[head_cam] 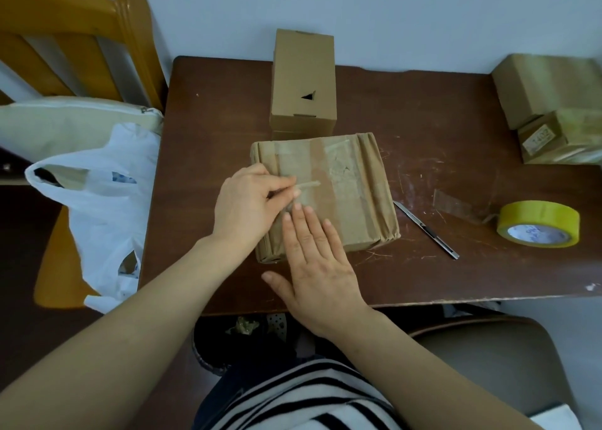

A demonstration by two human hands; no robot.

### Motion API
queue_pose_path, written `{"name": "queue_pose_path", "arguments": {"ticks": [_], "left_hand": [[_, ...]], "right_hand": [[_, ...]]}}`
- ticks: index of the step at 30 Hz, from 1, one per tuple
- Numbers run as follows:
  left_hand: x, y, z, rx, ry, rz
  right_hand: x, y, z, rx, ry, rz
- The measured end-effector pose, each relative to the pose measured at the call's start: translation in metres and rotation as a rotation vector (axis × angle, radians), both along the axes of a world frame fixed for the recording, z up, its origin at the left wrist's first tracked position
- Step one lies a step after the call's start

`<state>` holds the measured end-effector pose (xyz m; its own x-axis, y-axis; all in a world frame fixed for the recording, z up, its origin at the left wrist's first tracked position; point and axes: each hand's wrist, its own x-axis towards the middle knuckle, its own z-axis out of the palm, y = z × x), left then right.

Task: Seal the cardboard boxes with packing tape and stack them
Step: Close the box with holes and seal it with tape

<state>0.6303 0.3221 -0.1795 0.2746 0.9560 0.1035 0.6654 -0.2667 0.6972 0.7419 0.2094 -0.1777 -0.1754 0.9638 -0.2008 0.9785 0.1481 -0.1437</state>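
1. Box (351, 182) lies flat mid-table (439, 110) right in front of me, its top banded with tape.
2. Thumb and forefinger of my left hand (247, 205) are curled together, pinching a thin crumpled strip (308, 184) of tape on the box top.
3. Fingers of my right hand (319, 260) are straight and close together, pressed flat on the near part of the box top and holding nothing. The palm hangs past the near edge and the thumb is spread wide.
4. Just behind the box a tall box (303, 81) stands upright. I cannot tell whether they touch.
5. Beside the box's right edge lies a knife (426, 229).
6. Further right sits the yellow roll (539, 223), a loose tail of tape running left from it.
7. At the far right are two taped boxes, a big one (550, 87) and a small labelled one (553, 139) in front of it.
8. Off the table's left side is a white bag (97, 201).
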Motion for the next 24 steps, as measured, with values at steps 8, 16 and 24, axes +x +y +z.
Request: {"name": "queue_pose_path", "arguments": {"ticks": [8, 16, 24], "left_hand": [[0.002, 0.019, 0.002, -0.055, -0.052, 0.079], [0.005, 0.046, -0.002, -0.265, -0.456, 0.565], [-0.019, 0.049, 0.012, -0.22, -0.429, 0.451]], "right_hand": [[-0.001, -0.001, -0.007, 0.12, -0.044, -0.006], [0.001, 0.0, -0.005, 0.063, -0.042, 0.012], [-0.004, 0.043, 0.02, 0.169, 0.27, -0.128]]}}
